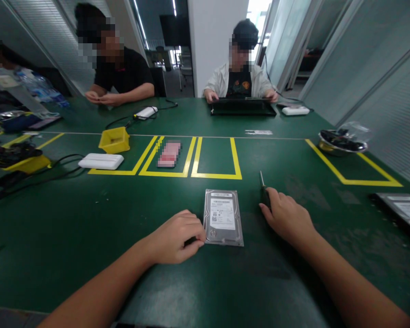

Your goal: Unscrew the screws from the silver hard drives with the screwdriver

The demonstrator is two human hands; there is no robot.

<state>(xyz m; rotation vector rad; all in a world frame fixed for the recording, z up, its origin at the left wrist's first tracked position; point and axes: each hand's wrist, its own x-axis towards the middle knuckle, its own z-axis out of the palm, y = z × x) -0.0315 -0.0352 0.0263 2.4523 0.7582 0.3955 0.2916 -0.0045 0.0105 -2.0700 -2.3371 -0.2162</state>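
The silver rectangular hard drive [223, 217] with its white label is seen lying flat on the green table mat [89, 237], near centre. Its near left corner is touched by the left hand [176, 237], fingers curled in loosely, nothing gripped. Just right of the drive, a dark-handled screwdriver [263, 189] is covered by the right hand [287, 216], fingers closed around the handle. Farther off, yellow taped boxes [216, 175] are laid out; a yellow plastic bin [115, 140] is spotted far left.
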